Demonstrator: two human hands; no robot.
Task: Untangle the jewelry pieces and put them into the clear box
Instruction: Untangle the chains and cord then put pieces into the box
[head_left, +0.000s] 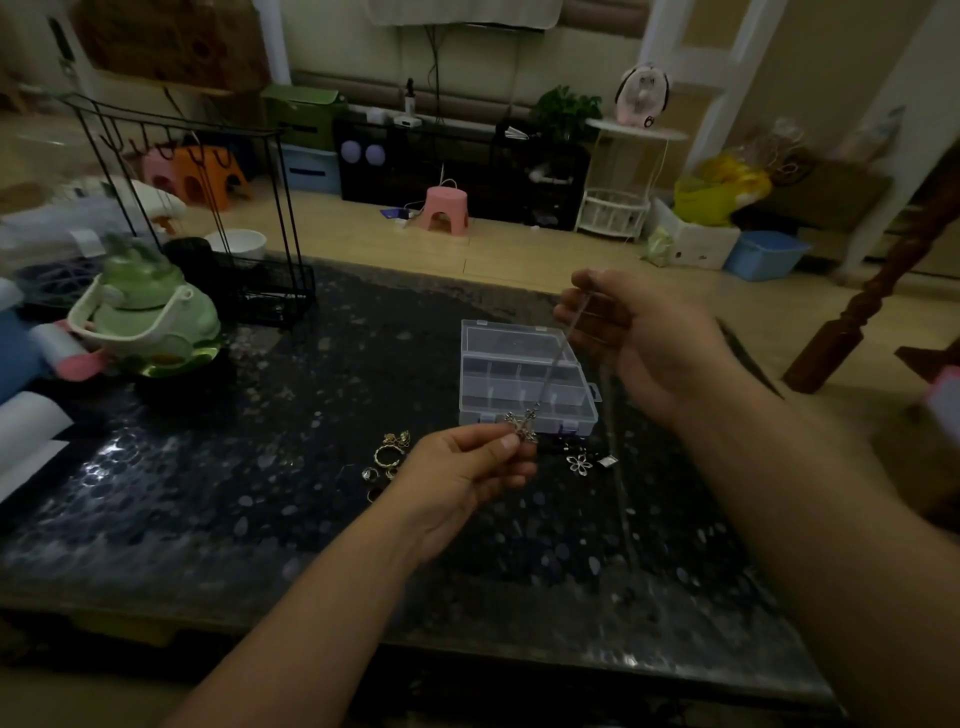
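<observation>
Pinching the cross pendant (522, 427), the left hand (462, 475) faces the right hand (631, 338) gripping its chain (563, 348).

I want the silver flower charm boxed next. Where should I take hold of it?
Pinch the flower charm by an outer petal loop, coming straight down from above. It appears to lie flat on the table, and its open petals give fingertips an edge to catch.

box (524, 374): clear plastic | table (260, 493): glossy speckled stone | pendant (523, 425): silvery metal
</observation>
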